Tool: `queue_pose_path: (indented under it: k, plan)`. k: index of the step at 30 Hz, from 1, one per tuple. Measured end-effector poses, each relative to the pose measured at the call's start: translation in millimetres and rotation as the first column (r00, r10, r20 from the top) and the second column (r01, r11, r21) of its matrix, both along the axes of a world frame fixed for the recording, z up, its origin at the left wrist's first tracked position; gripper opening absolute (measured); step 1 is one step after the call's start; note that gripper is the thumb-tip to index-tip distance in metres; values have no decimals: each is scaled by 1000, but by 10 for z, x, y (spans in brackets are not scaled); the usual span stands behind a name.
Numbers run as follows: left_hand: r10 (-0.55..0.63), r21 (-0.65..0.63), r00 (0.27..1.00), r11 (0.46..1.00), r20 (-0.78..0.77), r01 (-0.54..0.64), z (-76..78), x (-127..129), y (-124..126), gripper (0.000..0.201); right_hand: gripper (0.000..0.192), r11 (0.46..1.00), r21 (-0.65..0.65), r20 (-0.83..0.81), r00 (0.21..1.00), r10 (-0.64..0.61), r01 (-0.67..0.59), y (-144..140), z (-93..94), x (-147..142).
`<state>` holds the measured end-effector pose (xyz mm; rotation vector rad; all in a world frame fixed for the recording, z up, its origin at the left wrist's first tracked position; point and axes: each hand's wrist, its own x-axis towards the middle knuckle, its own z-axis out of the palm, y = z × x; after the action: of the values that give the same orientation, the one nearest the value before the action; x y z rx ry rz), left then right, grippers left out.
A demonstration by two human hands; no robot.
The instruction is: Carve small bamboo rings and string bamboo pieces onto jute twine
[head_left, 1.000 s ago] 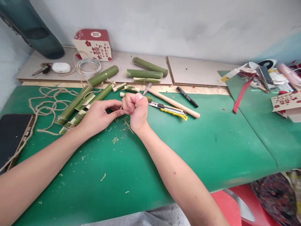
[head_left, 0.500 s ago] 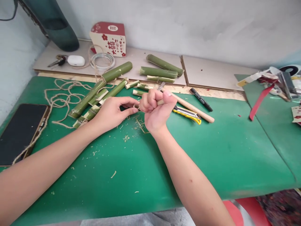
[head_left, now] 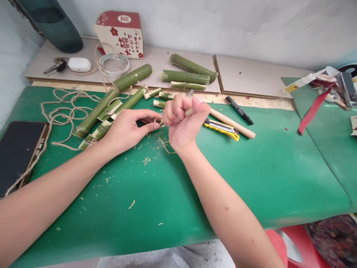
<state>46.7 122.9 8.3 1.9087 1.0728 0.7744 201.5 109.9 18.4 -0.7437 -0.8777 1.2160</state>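
My left hand pinches a short, hollow bamboo piece between thumb and fingertips; its round open end faces up. Right beside it, my right hand is closed in a fist around a pale wooden handle. The far end of what that handle belongs to is hidden by the fingers, close to the bamboo piece. Behind the fist lies a wooden-handled tool with a metal end, along with a yellow utility knife. Bamboo shavings are scattered beneath both hands.
Tied bamboo lengths and loose twine lie left, near a phone. Farther back are cut bamboo tubes, a tape roll, a red-and-cream box and a black marker. A red ribbon lies right.
The view has shifted slightly, so everything sits a little higher in the picture. Both hands keep the same grips and stay together; the small bamboo piece's open end shows more clearly.
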Motion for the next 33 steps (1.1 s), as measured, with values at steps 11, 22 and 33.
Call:
queue_pose_path:
  k: [11,22,33]
  plan:
    - [19,0,1000,1000,-9,-19,12,0,-8,31,62,999,47,-31,999,-8,10,-16,28,22]
    - [51,18,998,999,-39,-51,15,-11,-24,30,61,993,-78,-16,996,-92,91,21,-1,-24]
    - [102,31,991,995,-89,-100,37,-9,-51,34,65,999,-12,-131,991,-32,30,-12,22,-61]
